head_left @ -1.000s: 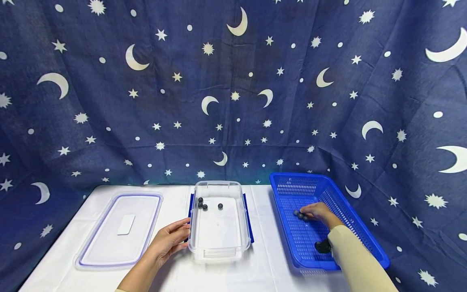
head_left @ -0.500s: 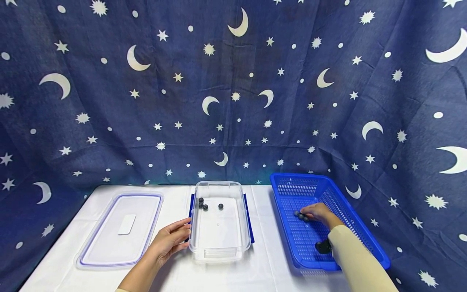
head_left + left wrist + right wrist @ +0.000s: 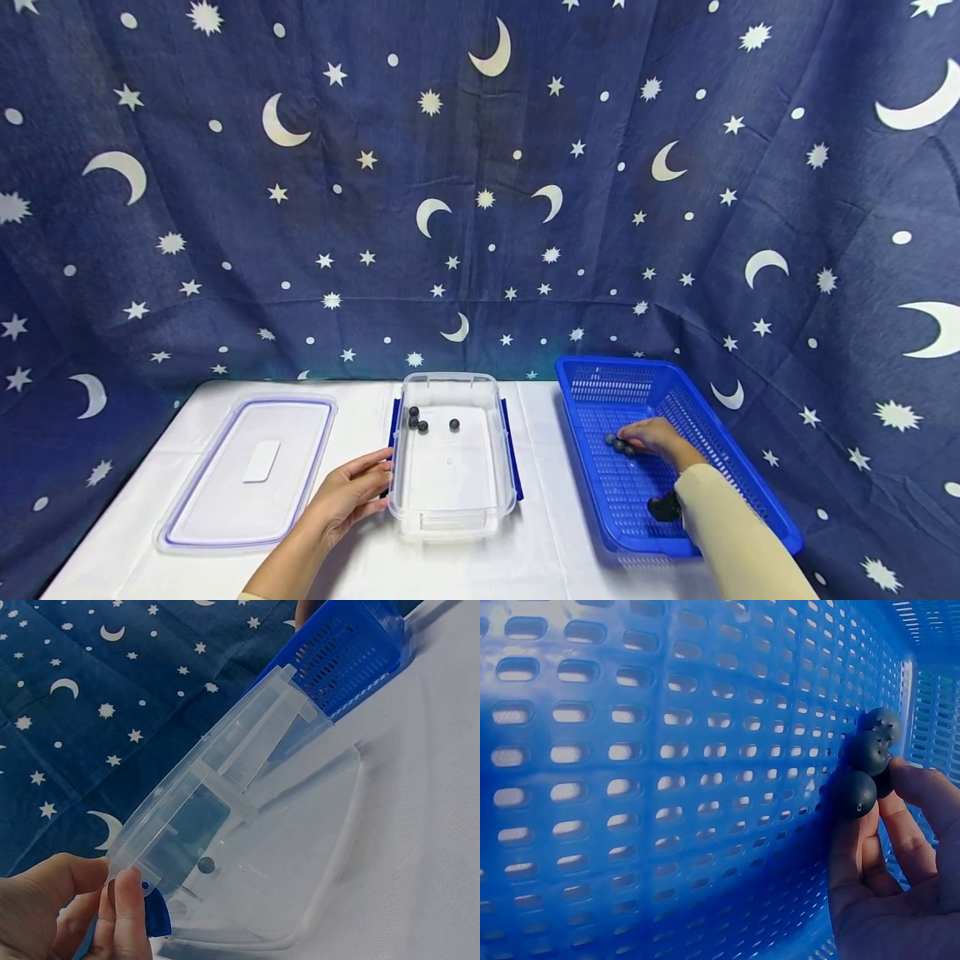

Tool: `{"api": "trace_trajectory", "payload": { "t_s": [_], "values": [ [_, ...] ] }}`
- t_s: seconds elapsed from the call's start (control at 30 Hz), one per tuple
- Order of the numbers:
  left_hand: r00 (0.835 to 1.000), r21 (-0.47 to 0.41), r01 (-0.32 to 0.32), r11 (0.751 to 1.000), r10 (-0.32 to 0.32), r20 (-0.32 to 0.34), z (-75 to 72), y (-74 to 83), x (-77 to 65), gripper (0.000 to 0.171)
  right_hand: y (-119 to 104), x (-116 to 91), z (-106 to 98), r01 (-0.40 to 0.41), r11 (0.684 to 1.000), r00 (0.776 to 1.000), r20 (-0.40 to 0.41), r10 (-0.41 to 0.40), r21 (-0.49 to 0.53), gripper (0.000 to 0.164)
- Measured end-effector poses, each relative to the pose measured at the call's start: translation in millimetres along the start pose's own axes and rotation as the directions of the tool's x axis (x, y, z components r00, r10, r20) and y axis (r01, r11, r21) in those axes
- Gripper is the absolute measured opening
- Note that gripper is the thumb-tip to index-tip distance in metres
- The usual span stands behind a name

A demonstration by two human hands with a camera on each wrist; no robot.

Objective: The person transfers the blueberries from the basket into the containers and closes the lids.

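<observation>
Pinching one ball [image 3: 885, 784] with the right hand [image 3: 651, 436] inside the blue basket [image 3: 622, 504] at right, apparently for pick-up, probably next requiring a lift clear of adjoining balls [image 3: 868, 753], while gripping the clear container [image 3: 452, 521] at its left side with the left hand [image 3: 349, 493]; ball appearance: dark, rounded, mostly hidden.

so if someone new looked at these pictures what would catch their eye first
Probably the navy backdrop with pale moons and stars, which fills most of the head view. Next, the bright blue basket at the right of the white table, where the right hand pinches at a cluster of dark balls. Then the clear box in the middle, held at its left side by the left hand, with four more balls inside.
</observation>
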State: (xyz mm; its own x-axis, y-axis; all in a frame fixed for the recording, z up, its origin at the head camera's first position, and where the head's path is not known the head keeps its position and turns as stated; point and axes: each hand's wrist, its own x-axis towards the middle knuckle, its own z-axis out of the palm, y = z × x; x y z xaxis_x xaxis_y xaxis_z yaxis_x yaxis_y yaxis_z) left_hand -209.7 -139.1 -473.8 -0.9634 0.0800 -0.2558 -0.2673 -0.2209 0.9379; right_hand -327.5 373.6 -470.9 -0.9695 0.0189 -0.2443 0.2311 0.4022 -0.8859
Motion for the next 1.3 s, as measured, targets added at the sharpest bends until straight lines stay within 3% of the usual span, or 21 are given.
{"api": "trace_trajectory", "payload": {
  "t_s": [0.2,0.37,0.57,0.77,1.1,1.3],
  "values": [
    [1.000,0.006,-0.005,1.000,0.005,0.000,-0.2,-1.3,-0.1,0.057,1.9,3.8,-1.0,-0.006,1.000,0.999,-0.037,0.005,-0.006,0.022],
    [1.000,0.011,-0.003,1.000,0.003,0.001,-1.0,-1.1,1.4,0.058,1.6,5.1,-1.2,-0.010,0.998,0.998,-0.065,0.014,0.060,0.019],
    [1.000,0.014,0.000,1.000,0.000,0.003,-1.5,-0.4,1.3,0.059,-2.2,8.9,-5.5,-0.052,0.992,0.992,-0.109,0.064,0.114,0.028],
    [1.000,0.018,-0.001,1.000,0.000,0.002,-1.5,-0.1,1.4,0.059,-7.8,10.0,-8.4,-0.041,0.987,0.993,-0.100,0.057,0.158,0.023],
    [1.000,0.011,-0.003,1.000,0.003,0.001,-1.1,-0.9,1.5,0.058,-27.0,8.6,-10.3,-0.040,0.989,0.995,-0.084,0.052,0.144,0.023],
    [1.000,0.003,0.001,1.000,-0.001,0.005,-1.4,-0.9,2.5,0.058,-36.2,9.6,-10.5,0.002,0.979,0.999,-0.036,0.005,0.202,0.016]
  ]
}}
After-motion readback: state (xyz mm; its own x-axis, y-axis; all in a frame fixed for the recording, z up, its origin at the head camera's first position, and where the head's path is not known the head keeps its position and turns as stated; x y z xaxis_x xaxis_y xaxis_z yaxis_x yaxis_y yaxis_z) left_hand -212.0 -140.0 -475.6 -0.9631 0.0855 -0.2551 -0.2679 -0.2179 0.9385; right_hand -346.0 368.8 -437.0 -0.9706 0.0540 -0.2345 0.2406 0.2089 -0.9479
